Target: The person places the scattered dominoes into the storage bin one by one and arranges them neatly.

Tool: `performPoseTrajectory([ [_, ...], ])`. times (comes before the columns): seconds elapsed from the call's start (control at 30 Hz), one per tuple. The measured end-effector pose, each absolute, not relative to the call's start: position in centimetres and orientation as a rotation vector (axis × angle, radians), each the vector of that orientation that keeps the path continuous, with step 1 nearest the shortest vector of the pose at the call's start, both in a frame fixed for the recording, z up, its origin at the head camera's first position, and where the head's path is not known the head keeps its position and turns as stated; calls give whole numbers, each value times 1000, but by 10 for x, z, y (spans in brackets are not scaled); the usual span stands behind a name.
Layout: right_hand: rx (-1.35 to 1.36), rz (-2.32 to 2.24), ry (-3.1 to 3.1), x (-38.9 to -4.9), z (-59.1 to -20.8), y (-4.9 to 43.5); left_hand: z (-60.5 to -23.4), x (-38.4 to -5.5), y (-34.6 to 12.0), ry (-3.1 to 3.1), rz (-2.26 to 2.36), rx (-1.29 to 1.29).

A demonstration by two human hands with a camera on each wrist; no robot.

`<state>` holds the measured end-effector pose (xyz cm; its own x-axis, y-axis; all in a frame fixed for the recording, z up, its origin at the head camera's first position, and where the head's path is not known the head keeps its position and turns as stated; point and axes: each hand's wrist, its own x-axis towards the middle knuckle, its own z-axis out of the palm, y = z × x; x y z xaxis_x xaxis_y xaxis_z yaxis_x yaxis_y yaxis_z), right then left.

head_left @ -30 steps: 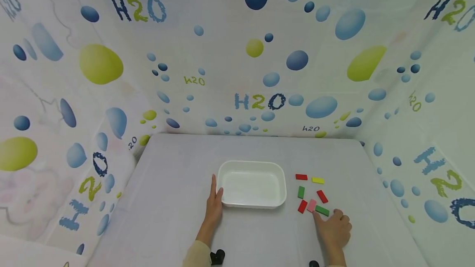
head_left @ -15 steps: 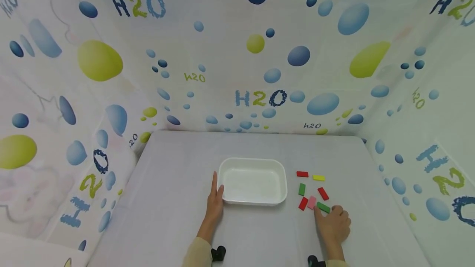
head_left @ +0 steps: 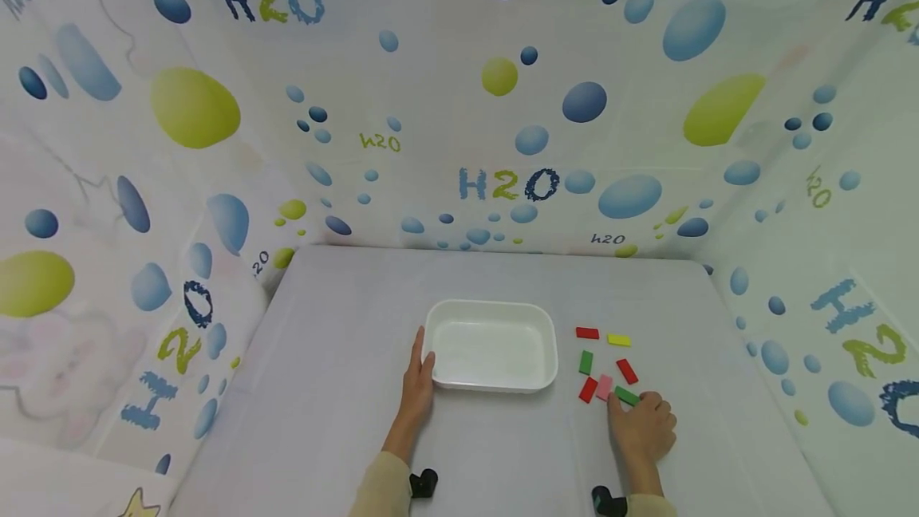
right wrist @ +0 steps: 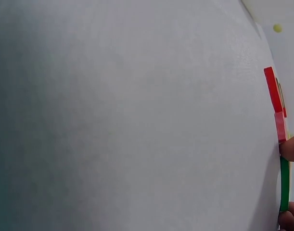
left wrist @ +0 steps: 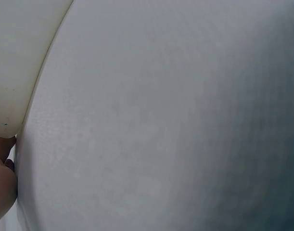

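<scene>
A white rectangular tray (head_left: 495,345) sits on the table. My left hand (head_left: 416,389) rests against its left side, the index finger straight along the wall and the thumb by the near corner. The tray's outer wall (left wrist: 26,53) fills the upper left of the left wrist view. My right hand (head_left: 642,425) pinches a green block (head_left: 627,396) lying on the table, thumb at one end and a fingertip at the other. In the right wrist view, the green block (right wrist: 285,183) shows between thumb and finger. A pink block (head_left: 605,387) lies just beside the thumb.
Left of the pink block is a red block (head_left: 588,389), with another green block (head_left: 586,362) above it. Other red blocks (head_left: 627,371) and a yellow block (head_left: 619,340) lie near. A patterned curtain (head_left: 459,102) surrounds the white table (head_left: 330,325) behind and at the sides.
The right thumb and finger have drawn closer together onto the ends of the green block. My left hand stays at the tray. The head view has tilted down slightly.
</scene>
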<state>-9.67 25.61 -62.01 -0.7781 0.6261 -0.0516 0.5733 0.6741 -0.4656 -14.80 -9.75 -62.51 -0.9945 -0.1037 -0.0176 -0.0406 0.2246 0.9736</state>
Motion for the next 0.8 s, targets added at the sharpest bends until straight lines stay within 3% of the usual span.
performPoseTrajectory([
  [0.8,-969,1018,-2567,-90,-610,260,-624,-147,-97,-2407,-1936,148],
])
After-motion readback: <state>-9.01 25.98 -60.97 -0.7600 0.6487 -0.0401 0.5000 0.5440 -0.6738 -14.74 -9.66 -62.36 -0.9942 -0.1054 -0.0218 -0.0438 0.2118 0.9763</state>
